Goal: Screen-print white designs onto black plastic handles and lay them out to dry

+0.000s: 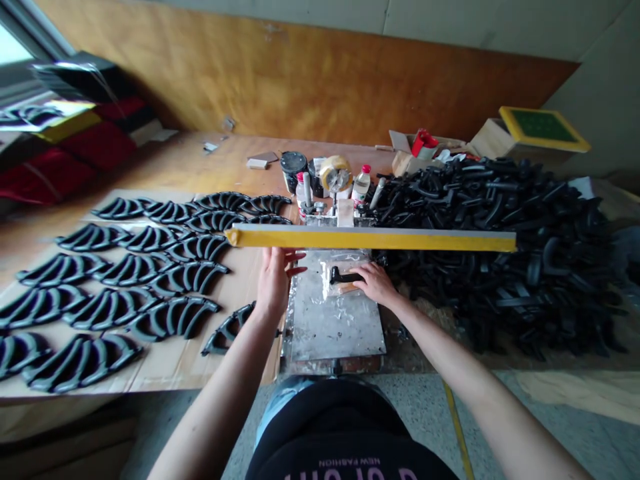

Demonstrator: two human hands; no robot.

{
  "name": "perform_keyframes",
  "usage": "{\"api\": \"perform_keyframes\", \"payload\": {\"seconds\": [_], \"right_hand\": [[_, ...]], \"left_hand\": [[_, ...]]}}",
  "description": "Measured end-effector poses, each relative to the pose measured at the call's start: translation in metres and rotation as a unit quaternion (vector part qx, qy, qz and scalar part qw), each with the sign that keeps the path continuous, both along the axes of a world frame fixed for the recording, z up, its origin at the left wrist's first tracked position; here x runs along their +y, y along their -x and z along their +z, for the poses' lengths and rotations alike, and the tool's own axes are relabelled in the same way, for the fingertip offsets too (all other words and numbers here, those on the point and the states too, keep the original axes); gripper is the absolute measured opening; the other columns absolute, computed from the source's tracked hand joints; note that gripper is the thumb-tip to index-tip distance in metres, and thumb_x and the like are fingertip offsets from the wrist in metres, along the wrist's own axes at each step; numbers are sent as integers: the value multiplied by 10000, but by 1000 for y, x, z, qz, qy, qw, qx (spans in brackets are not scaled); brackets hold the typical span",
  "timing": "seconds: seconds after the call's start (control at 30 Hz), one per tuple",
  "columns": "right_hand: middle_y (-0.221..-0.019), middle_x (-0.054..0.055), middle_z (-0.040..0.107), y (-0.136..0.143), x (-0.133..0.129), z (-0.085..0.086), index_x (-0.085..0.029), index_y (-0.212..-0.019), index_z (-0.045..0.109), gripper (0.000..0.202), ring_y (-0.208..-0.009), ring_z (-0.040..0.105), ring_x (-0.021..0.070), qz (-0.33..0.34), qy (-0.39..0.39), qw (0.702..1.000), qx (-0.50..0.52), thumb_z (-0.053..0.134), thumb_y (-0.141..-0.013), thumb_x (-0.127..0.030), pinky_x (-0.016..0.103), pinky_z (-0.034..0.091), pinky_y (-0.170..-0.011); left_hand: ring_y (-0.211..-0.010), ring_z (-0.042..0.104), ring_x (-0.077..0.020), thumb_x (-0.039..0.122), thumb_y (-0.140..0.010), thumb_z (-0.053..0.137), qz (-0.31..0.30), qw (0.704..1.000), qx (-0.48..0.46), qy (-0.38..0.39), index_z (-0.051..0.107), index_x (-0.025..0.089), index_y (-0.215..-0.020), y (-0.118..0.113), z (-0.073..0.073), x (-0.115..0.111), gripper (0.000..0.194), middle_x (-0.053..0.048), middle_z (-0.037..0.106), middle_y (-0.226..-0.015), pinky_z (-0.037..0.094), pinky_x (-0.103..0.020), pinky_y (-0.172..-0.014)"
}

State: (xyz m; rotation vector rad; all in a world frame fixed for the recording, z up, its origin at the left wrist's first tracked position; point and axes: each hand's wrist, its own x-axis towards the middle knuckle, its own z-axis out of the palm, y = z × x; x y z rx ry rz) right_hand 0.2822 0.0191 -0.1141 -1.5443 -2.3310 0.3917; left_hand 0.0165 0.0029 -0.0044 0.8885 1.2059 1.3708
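- Currently, a black part (347, 277) is held at its right end by the right hand (376, 285), over the far half of the metal plate (335, 327).
- The left hand (273, 281) is opened, fingers apart, by the yellow bar (373, 240); whether the bar is touched cannot be told.
- Probably light, stiff and slightly slippery, the part is best gripped around its slim shank.

A glossy orange-brown wooden board (300, 80) runs behind the brown wooden bench (185, 160), below a pale grey wall (320, 15). Bright light shows at a grey-framed window (10, 50), upper left. A yellow line (459, 432) crosses the speckled grey floor (425, 400).
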Motion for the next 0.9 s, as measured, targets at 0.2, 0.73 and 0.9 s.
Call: {"api": "perform_keyframes", "payload": {"seconds": [0.2,0.73,0.9], "right_hand": [[-916,70,630,58,-35,41,-186,-937,694,88,-960,536,230,91,-70,993,0,633,-919,-246,363,440,-899],[-1097,128,693,269,-45,-37,-170,-1119,682,354,-1112,584,242,247,138,954,-97,587,-940,-460,340,443,-943],[-1102,132,692,274,-40,-37,-159,-1185,655,364,-1099,593,248,265,147,945,-120,592,-936,-418,342,442,-957]], "left_hand": [[-837,699,-234,757,-784,539,-157,959,-33,233,580,144,-1186,-18,-59,-77,734,-164,716,-1059,546,-299,-594],[-530,648,-210,586,-907,368,167,873,182,420,553,178,-733,179,-189,-175,481,-114,689,-633,491,-291,-452],[-504,648,-211,586,-926,349,127,878,188,422,560,181,-699,187,-205,-159,510,-112,681,-604,475,-280,-430]]}}
